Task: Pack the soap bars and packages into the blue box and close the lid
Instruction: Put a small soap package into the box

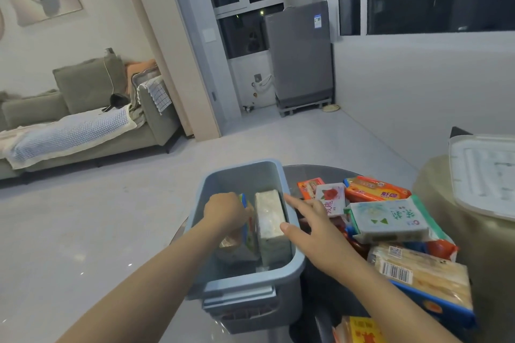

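Left hand (pixel 225 210) reaches into the blue box (pixel 211 189), its grip seemingly curled around a colourful package (pixel 249 227); right hand (pixel 312 227) hovers beside, fingers spread wide.

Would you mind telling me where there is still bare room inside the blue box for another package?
The far end of the blue box is bare, between its far wall and the pale soap bar. The near half is crowded: the left hand holds a package there. The right hand hovers over the right rim.

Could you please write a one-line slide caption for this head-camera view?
Left hand holds a package upright inside the blue box while the open right hand hovers over its rim.
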Available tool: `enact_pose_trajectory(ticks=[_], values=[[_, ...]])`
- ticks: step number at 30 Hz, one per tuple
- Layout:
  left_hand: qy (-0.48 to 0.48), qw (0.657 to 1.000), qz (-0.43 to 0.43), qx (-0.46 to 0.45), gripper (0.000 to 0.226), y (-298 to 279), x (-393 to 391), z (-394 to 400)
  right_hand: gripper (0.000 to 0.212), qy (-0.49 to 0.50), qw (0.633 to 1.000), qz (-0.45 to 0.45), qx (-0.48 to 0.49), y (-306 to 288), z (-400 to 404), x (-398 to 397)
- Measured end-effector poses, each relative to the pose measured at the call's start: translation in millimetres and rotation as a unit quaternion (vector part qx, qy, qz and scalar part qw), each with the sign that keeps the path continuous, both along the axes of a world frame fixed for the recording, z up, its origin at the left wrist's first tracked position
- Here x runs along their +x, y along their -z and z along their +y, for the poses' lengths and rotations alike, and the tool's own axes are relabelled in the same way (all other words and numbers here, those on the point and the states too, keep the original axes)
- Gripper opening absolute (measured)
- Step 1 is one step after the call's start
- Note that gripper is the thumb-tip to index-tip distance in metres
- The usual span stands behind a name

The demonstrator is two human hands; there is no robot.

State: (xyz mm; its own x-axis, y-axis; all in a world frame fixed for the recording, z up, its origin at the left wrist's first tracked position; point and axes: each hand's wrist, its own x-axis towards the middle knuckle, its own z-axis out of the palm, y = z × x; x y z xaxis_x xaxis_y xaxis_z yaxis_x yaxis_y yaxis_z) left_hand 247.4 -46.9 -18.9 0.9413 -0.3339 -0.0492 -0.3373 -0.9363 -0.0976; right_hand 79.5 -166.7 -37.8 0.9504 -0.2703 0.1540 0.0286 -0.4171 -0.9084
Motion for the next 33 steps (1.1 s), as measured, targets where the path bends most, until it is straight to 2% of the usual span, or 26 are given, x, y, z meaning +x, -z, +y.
enact_pose_trajectory(ticks=[7,13,19,22,24,26,28,30,33], values=[[-0.032,0.999,0.031,-0.018,0.056,12,8,-8,0.054,-0.009,1.0,-0.012,0.012,4,-1,3],[-0.034,0.999,0.021,-0.02,0.053,14,6,-9,0.052,-0.007,1.0,-0.015,0.013,6,-1,6],[0.033,0.993,0.111,0.024,0.03,-6,-3,1,0.053,-0.009,1.0,-0.017,0.015,6,-1,5],[0.065,0.978,0.196,-0.019,0.033,-11,-10,15,0.053,-0.01,1.0,-0.019,0.016,6,-1,5],[0.087,0.965,0.246,-0.004,0.041,-11,-14,24,0.053,-0.012,1.0,-0.019,0.022,6,-1,4],[0.109,0.969,0.221,0.007,0.049,-7,-13,29,0.053,-0.013,1.0,-0.017,0.023,5,-1,4],[0.116,0.974,0.196,-0.021,0.051,-2,-8,28,0.053,-0.012,1.0,-0.015,0.02,5,-1,4],[0.106,0.976,0.179,-0.056,0.045,-1,-5,26,0.053,-0.011,1.0,-0.011,0.019,5,-2,4],[0.113,0.985,0.127,-0.038,0.034,-1,-3,23,0.053,-0.015,1.0,-0.005,0.017,6,-3,3]])
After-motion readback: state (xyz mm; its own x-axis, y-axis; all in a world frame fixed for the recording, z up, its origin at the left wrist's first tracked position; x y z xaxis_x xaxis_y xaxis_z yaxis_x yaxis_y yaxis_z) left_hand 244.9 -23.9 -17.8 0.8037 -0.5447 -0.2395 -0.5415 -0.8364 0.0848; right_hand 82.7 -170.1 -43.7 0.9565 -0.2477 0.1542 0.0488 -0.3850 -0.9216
